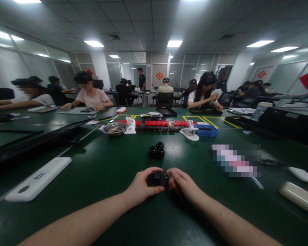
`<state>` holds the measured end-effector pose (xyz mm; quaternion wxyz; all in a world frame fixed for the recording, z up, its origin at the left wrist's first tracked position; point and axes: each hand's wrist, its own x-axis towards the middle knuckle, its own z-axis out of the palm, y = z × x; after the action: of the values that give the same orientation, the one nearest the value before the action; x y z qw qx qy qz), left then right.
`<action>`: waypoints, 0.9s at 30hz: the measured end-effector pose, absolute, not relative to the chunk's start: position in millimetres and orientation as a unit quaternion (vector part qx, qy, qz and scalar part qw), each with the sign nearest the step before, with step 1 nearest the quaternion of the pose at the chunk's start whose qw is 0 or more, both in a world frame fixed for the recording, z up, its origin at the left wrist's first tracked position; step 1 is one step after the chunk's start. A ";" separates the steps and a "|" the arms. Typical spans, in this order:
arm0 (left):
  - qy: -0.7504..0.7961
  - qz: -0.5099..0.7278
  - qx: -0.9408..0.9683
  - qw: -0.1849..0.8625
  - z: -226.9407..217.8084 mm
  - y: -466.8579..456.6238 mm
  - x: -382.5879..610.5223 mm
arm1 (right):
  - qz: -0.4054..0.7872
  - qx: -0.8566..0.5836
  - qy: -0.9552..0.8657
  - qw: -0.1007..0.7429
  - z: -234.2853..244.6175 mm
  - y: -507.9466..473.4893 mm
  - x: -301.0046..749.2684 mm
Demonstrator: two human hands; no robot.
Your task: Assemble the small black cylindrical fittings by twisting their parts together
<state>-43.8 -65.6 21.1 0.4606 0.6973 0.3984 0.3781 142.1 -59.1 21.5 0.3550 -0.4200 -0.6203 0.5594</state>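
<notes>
Between thumb and fingers, my left hand (140, 184) grips a black cylindrical part (159, 178) with a ribbed band, lying sideways just above the green table. My right hand (184, 183) has its fingers bent in against the right end of the same part; the exact contact of its fingertips is partly hidden. Straight ahead on the table, a small cluster of black round parts (156, 151) with ring-shaped tops stands close together, apart from both hands.
Farther back are a metal bowl (114, 129) of small pieces, white clamps (190, 131), red strips (156, 123) and a blue bin (207, 130). A white oblong case (39, 179) lies left, a beige case (300, 199) right. Several people sit at tables beyond.
</notes>
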 end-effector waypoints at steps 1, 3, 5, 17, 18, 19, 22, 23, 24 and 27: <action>0.399 0.376 0.710 0.441 21.4 -66.3 -44.0 | 0.569 -0.429 -0.613 0.340 20.7 -58.1 142.0; 0.394 0.367 0.741 0.402 21.9 -67.6 -44.5 | 0.577 -0.435 -0.616 0.312 19.8 -57.2 142.2; 0.394 0.356 0.763 0.369 22.2 -68.6 -44.9 | 0.576 -0.433 -0.625 0.300 19.9 -57.4 142.7; 0.406 0.362 0.724 0.424 23.7 -67.2 -42.6 | 0.611 -0.424 -0.567 0.353 24.7 -61.7 139.5; 0.407 0.367 0.724 0.420 23.7 -67.3 -42.5 | 0.612 -0.440 -0.560 0.343 24.4 -61.9 139.4; 0.407 0.370 0.726 0.412 23.4 -67.4 -42.5 | 0.614 -0.454 -0.556 0.327 24.2 -62.0 139.4; 0.406 0.373 0.740 0.385 21.8 -67.5 -43.4 | 0.619 -0.461 -0.571 0.281 23.9 -62.7 139.7; 0.407 0.370 0.744 0.379 21.5 -67.5 -43.8 | 0.617 -0.456 -0.579 0.277 23.9 -63.0 139.9; 0.408 0.368 0.746 0.377 21.3 -67.4 -44.1 | 0.613 -0.452 -0.585 0.278 23.8 -63.2 140.0; 0.416 0.358 0.734 0.400 22.3 -66.8 -44.3 | 0.599 -0.448 -0.594 0.297 24.1 -63.4 140.7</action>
<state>-44.3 -66.8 22.3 0.3998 0.7343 0.4159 0.3578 140.7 -63.4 24.1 0.2970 -0.4477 -0.5943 0.5985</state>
